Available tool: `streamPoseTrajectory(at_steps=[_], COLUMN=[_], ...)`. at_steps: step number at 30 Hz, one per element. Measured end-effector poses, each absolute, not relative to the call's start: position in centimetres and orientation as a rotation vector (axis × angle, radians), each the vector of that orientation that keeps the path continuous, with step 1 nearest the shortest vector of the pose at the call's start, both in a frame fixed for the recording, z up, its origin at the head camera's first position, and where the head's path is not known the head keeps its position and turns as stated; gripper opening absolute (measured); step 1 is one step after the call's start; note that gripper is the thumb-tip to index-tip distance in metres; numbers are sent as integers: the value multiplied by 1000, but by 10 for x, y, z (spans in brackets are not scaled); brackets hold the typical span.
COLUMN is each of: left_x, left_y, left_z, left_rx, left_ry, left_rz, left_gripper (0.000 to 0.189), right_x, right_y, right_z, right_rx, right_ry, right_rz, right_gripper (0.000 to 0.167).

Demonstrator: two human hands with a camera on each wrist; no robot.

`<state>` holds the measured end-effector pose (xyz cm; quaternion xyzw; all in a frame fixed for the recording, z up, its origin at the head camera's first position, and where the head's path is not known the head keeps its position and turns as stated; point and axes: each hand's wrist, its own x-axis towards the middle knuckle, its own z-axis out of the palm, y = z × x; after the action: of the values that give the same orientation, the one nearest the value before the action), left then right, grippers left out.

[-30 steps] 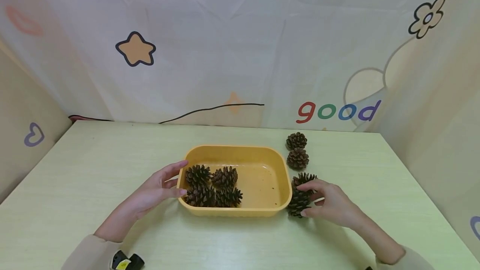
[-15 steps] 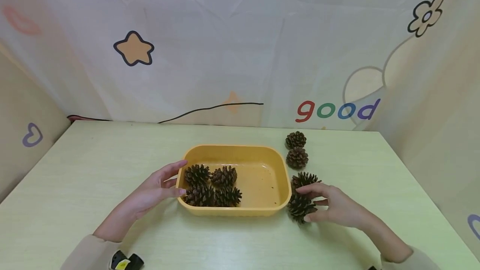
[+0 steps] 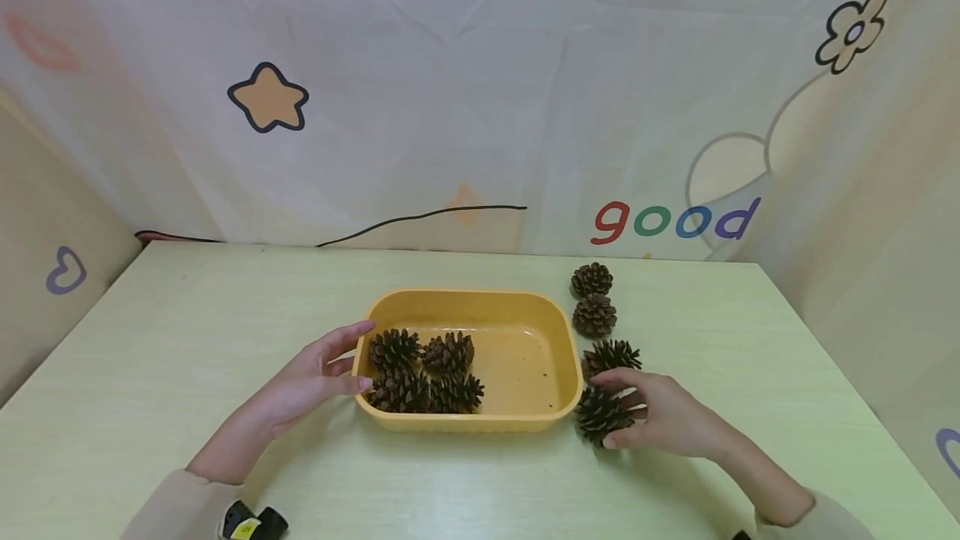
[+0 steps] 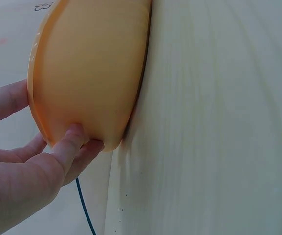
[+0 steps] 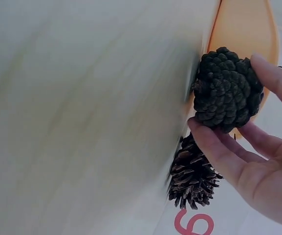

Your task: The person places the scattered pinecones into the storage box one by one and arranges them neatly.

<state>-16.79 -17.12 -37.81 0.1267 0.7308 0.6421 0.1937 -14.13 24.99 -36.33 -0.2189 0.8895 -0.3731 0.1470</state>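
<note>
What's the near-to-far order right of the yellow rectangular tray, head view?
Dark-brown scaly pine cone gripped by the right hand → spiky brown pine cone → rounded brown pine cone → rearmost brown pine cone → pale printed fabric backdrop.

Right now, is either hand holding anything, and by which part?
Right hand: the nearest pine cone right of the yellow tray, gripped across its sides. Left hand: that tray, gripped at its left end.
</note>
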Motion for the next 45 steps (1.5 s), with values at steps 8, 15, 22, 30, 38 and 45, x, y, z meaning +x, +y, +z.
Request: streamPoseTrajectory(at_steps=[8, 15, 22, 30, 38, 45], left_x=[-167, -167, -167, -167, -168, -168], left_y=[-170, -171, -171, -171, -171, -171], left_z=[-378, -377, -377, -378, -378, -377], left_rx=[343, 345, 352, 352, 359, 346], left_ry=[2057, 2063, 2063, 2058, 2058, 2048], left_rz=[1800, 1797, 1801, 1796, 1800, 1807], left_gripper=[78, 77, 77, 78, 78, 79], right_x=[-140, -137, -133, -134, -142, -154], right_y=[258, 269, 275, 270, 250, 229], right_z=[-361, -350, -335, -324, -315, -313], right_rx=[-561, -521, -486, -483, -470, -474], right_ry=[2525, 2515, 2494, 2397, 2430, 2480], right_rz=[-1176, -1255, -1320, -1459, -1455, -1390], right_gripper=[62, 64, 66, 64, 65, 65])
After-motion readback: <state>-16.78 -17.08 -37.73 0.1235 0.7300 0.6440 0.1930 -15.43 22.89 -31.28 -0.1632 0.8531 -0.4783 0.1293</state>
